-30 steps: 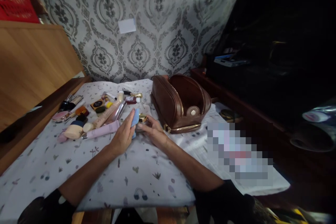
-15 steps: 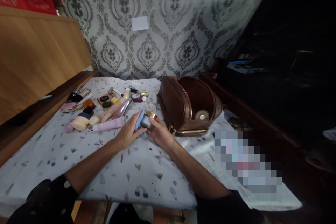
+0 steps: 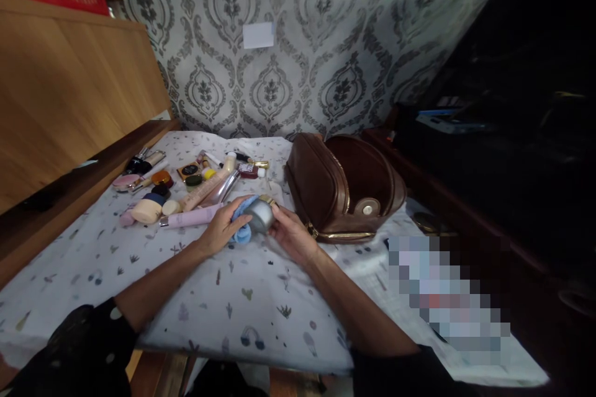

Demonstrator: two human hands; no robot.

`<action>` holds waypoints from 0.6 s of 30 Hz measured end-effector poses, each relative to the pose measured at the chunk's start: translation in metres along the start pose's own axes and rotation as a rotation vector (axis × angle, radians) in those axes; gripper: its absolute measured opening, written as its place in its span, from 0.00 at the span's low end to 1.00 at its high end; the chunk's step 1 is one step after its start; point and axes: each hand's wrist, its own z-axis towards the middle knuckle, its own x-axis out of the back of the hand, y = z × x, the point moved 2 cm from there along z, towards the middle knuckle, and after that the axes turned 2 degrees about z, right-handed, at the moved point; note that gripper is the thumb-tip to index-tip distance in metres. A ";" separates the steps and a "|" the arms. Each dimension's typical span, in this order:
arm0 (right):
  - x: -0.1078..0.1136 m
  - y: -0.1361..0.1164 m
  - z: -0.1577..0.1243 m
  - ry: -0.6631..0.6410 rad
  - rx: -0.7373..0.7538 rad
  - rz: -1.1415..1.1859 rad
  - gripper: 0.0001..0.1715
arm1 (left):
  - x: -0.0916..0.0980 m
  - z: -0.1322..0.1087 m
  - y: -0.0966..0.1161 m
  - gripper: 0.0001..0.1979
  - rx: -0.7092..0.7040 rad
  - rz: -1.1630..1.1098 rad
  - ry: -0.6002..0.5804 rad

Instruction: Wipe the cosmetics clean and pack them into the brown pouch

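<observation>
Between my hands, above the printed cloth [image 3: 205, 316], is a small jar [image 3: 261, 217] with a silvery-grey surface and a gold-coloured lid at its far right side. My left hand [image 3: 222, 224] is closed on a light blue cloth [image 3: 241, 234] pressed against the jar's left side. The fingers of my right hand [image 3: 292, 232] grip the jar near its lid. A lilac tube [image 3: 190, 217] lies just left of my left hand. Close by on the right stands a brown cosmetic bag [image 3: 314, 183], its top gaping.
Makeup lies on the left: a cream-coloured jar [image 3: 146, 211], an amber jar [image 3: 162, 178], a dark red bottle [image 3: 249, 170] and several tubes. A wooden panel [image 3: 79, 93] borders the left side. A pixelated area covers something at right.
The jar has turned, so its silvery-grey surface faces me more and the lid points away. The blue cloth hangs lower on its left side. The view has shifted slightly.
</observation>
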 end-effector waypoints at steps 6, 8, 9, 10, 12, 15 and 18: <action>-0.002 -0.005 -0.002 -0.032 0.047 -0.009 0.22 | -0.001 -0.001 0.001 0.23 -0.011 0.009 0.044; -0.002 -0.007 -0.002 -0.038 0.051 -0.009 0.20 | -0.001 -0.001 0.003 0.21 -0.014 0.013 0.077; -0.002 -0.008 -0.003 -0.033 0.057 -0.006 0.20 | 0.000 -0.002 0.004 0.21 -0.017 0.016 0.090; -0.001 -0.008 -0.003 -0.023 0.066 -0.005 0.19 | 0.000 -0.002 0.006 0.21 -0.024 0.018 0.098; -0.001 -0.009 -0.003 0.004 0.088 -0.020 0.20 | 0.001 -0.002 0.009 0.21 -0.047 0.022 0.093; -0.002 -0.008 -0.004 0.037 0.125 -0.097 0.24 | -0.002 -0.003 0.009 0.24 -0.091 0.041 0.039; -0.002 -0.005 -0.004 0.043 0.150 -0.185 0.24 | -0.006 -0.004 0.004 0.34 -0.136 0.120 -0.002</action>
